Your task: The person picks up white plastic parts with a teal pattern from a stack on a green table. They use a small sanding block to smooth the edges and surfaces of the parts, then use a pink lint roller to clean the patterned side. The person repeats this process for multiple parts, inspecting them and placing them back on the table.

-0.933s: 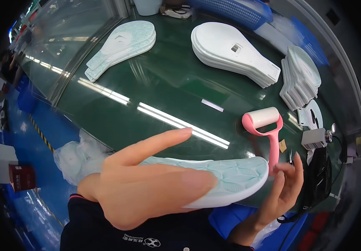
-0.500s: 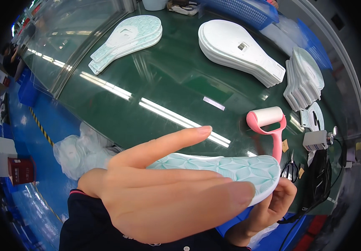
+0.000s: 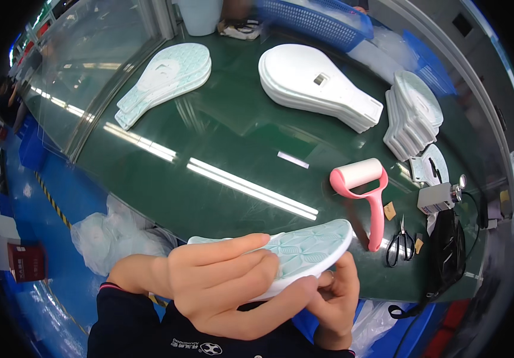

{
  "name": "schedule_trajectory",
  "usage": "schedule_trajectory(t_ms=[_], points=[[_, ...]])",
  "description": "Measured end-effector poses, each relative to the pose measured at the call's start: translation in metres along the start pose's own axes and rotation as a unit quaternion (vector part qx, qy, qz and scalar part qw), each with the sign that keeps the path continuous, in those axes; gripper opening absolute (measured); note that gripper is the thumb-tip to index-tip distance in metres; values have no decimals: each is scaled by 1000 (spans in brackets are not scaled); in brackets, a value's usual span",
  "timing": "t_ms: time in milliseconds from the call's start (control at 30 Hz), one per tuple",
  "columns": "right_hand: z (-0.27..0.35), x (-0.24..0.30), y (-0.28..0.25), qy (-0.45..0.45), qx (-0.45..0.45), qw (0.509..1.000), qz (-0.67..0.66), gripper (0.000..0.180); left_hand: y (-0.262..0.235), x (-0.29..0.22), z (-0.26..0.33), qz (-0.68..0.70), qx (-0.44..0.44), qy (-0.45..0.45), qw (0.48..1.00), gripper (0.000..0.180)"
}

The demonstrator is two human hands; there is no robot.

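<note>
A white, paddle-shaped plastic panel [image 3: 313,244] with a pale green leaf pattern is held tilted over the table's near edge. My left hand [image 3: 221,283] grips it, fingers lying across the patterned face and thumb along the near side. At the right end my right hand [image 3: 336,298] has its fingers curled against the panel's near rim; its fingertips are partly hidden. Beyond the panel to the right lies a pink-handled roller [image 3: 359,179] with a white drum.
Stacks of similar panels stand at the far left [image 3: 170,71], far middle [image 3: 305,71] and right [image 3: 415,113]. Black scissors [image 3: 401,244], a metal-topped bottle [image 3: 439,198] and a black bag [image 3: 448,250] lie at right. A blue basket [image 3: 322,24] stands behind; plastic bags [image 3: 117,232] hang left.
My left hand has drawn back from its raised, stretched pose and closed on the panel. The panel has tilted, its right end shifting left with my right hand. The camera view has shifted too.
</note>
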State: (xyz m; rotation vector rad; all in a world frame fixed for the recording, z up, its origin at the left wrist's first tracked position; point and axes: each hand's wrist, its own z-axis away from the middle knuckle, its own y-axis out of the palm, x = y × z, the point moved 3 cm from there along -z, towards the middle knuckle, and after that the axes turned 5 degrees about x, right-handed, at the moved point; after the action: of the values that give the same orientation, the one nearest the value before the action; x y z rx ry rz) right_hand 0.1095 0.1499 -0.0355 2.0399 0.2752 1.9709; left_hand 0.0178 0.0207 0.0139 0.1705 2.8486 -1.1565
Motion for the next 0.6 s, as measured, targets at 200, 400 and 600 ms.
schedule_trajectory(t_ms=[200, 400, 600], points=[[-9, 0, -4, -76, 1, 994, -78, 37, 12, 2, 2, -88, -106, 27, 990, 24], [-2, 24, -35, -214, -136, 967, -6, 54, -3, 36, -4, -59, -18, -122, 991, 29], [-4, 37, -75, -162, -157, 970, 95, 22, -9, 82, 13, 217, -191, -366, 885, 26]])
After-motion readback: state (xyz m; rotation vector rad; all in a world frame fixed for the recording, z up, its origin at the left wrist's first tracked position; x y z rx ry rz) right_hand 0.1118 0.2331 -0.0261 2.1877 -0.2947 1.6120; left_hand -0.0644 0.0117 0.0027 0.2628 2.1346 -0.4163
